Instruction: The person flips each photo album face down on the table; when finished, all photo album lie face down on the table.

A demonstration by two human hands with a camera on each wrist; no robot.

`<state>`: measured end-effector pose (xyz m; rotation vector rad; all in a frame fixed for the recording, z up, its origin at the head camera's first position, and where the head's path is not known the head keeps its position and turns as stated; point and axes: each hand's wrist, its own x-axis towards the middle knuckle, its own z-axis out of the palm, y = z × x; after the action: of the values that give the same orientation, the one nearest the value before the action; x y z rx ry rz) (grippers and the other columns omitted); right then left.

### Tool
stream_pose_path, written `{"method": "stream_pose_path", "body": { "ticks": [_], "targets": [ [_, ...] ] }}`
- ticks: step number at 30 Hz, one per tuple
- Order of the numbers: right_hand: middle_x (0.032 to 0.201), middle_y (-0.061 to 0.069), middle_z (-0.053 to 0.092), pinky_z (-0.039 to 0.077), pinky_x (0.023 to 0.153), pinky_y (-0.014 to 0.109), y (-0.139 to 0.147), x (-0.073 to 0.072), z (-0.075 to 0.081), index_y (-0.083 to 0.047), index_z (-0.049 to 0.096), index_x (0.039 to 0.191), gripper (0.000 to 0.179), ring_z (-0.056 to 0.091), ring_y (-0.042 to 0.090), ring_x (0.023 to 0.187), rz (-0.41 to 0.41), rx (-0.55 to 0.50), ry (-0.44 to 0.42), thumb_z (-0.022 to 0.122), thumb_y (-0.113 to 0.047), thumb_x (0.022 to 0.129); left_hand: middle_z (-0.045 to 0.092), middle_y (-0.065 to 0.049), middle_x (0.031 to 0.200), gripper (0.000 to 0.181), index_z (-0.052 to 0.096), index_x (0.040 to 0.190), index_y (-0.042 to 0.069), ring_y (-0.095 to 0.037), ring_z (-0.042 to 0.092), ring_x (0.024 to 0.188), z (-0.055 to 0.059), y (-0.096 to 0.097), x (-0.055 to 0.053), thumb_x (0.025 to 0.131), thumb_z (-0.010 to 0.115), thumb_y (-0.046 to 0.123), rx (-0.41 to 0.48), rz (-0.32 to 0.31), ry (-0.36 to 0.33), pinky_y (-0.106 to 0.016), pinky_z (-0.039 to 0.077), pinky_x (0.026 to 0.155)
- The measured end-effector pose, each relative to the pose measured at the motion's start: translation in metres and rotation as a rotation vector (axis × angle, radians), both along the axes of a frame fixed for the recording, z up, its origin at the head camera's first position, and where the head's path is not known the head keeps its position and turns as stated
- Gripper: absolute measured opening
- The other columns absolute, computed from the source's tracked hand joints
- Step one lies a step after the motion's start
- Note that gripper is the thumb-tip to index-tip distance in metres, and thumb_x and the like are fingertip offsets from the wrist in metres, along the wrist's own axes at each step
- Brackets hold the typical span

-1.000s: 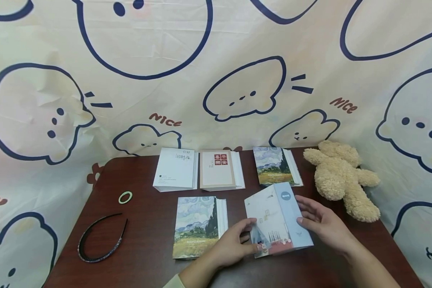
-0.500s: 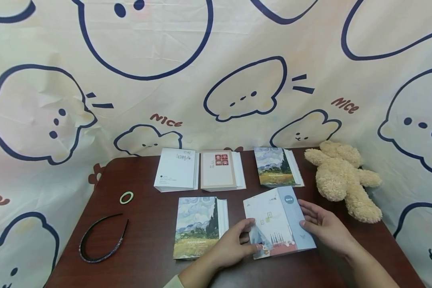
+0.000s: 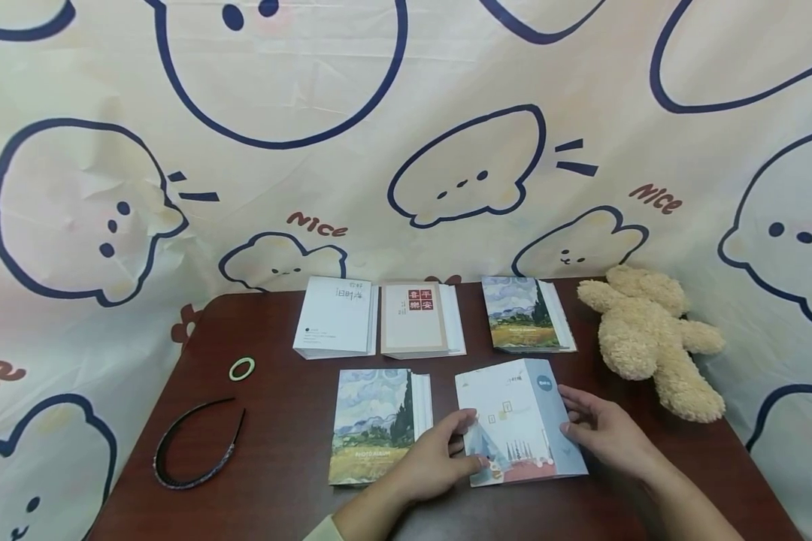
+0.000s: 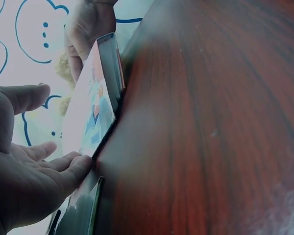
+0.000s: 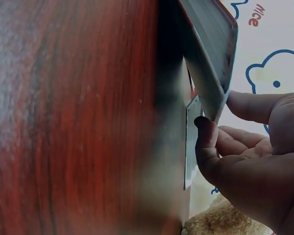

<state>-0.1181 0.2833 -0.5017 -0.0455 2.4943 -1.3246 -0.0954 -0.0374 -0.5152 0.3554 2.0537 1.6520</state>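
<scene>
A photo album point(image 3: 504, 421) with a white and pale-blue cover lies between both hands in the head view, its near right part tilted up from the table. The left hand point(image 3: 440, 458) has fingertips at its left edge; in the left wrist view that hand's thumb point(image 4: 29, 98) stands away from the cover and its fingertips touch the lower edge. At the blue spine side, the right hand point(image 3: 612, 432) pinches the album, with digits above and below the edge in the right wrist view. Page edges point(image 5: 213, 44) show there under the cover.
Left of the album lies a landscape-painting photo album point(image 3: 368, 424). Behind stand a white album point(image 3: 334, 315), a beige album point(image 3: 411, 319) and another painted album point(image 3: 522, 314). A teddy bear point(image 3: 649, 338) lies at right; a green ring point(image 3: 242, 369) and a headband point(image 3: 192, 485) at left.
Between the hands, the album has shifted toward the person and turned straighter, uncovering more of the painted album behind it. Both hands stay at its sides.
</scene>
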Motion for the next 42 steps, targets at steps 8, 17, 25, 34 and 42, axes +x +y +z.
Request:
{"method": "stream_pose_path", "body": {
  "ticks": [8, 17, 25, 34, 42],
  "targets": [
    [0.121, 0.013, 0.062, 0.051, 0.073, 0.025, -0.004, -0.001, -0.006, 0.004, 0.049, 0.15, 0.062, 0.059, 0.022, 0.097, 0.023, 0.07, 0.04, 0.073, -0.011, 0.095, 0.051, -0.011, 0.153, 0.07, 0.044, 0.155, 0.011, -0.032, 0.046, 0.144, 0.002, -0.004, 0.001, 0.095, 0.077, 0.022, -0.016, 0.006, 0.021, -0.044, 0.042, 0.114],
    [0.13, 0.015, 0.059, 0.05, 0.072, 0.026, -0.009, -0.003, -0.011, 0.008, 0.05, 0.148, 0.063, 0.058, 0.018, 0.096, 0.074, 0.126, 0.066, 0.075, -0.014, 0.094, 0.049, -0.011, 0.155, 0.07, 0.043, 0.156, 0.009, -0.031, 0.043, 0.146, 0.001, -0.01, -0.002, 0.096, 0.076, 0.022, -0.026, -0.001, 0.021, -0.041, 0.042, 0.115],
    [0.126, 0.014, 0.061, 0.05, 0.072, 0.026, -0.016, -0.007, -0.011, 0.009, 0.051, 0.146, 0.062, 0.059, 0.016, 0.094, 0.096, 0.187, 0.078, 0.075, -0.012, 0.093, 0.05, -0.01, 0.155, 0.071, 0.042, 0.157, 0.009, -0.029, 0.043, 0.147, 0.002, -0.012, -0.002, 0.096, 0.076, 0.022, -0.017, 0.007, 0.008, -0.041, 0.041, 0.115],
    [0.123, 0.011, 0.06, 0.048, 0.072, 0.024, -0.021, -0.007, -0.011, 0.007, 0.053, 0.145, 0.06, 0.057, 0.013, 0.089, 0.126, 0.226, 0.122, 0.074, -0.011, 0.092, 0.055, -0.008, 0.151, 0.07, 0.04, 0.158, 0.012, -0.03, 0.05, 0.14, 0.005, -0.019, -0.007, 0.098, 0.073, 0.025, -0.028, 0.002, 0.028, -0.043, 0.043, 0.114],
    [0.124, 0.009, 0.059, 0.05, 0.076, 0.024, -0.024, -0.008, -0.007, 0.0, 0.052, 0.149, 0.063, 0.057, 0.014, 0.093, 0.128, 0.173, 0.145, 0.076, -0.02, 0.094, 0.056, -0.009, 0.147, 0.066, 0.045, 0.155, 0.01, -0.03, 0.054, 0.135, 0.009, -0.026, -0.01, 0.097, 0.074, 0.024, 0.008, -0.018, 0.049, -0.042, 0.046, 0.112]
  ]
}}
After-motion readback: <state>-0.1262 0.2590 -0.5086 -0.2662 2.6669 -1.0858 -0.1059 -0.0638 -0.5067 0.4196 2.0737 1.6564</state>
